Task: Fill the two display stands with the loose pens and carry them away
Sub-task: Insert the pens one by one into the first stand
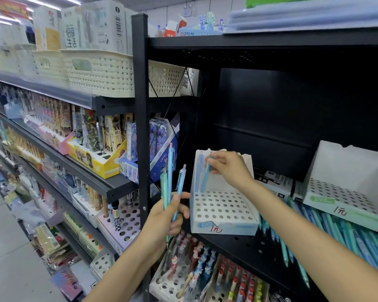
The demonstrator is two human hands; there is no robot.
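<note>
Two white perforated display stands sit on a black shelf: the near stand [223,205] at centre and the far stand [345,199] to the right. My right hand [229,168] pinches a blue pen [205,177] by its top, its tip in a back-row hole of the near stand, beside a lilac pen [198,173] standing there. Left of the stand, my left hand [166,221] grips three pens [170,184], green and blue, pointing up. Several loose blue and green pens [327,234] lie on the shelf between and below the stands.
A black upright post [141,118] stands just left of the near stand. Cream baskets [100,73] fill the upper left shelf, boxed pens [100,147] the shelf below. More pen trays [205,273] sit beneath the black shelf [255,251]. An aisle floor [4,258] runs at left.
</note>
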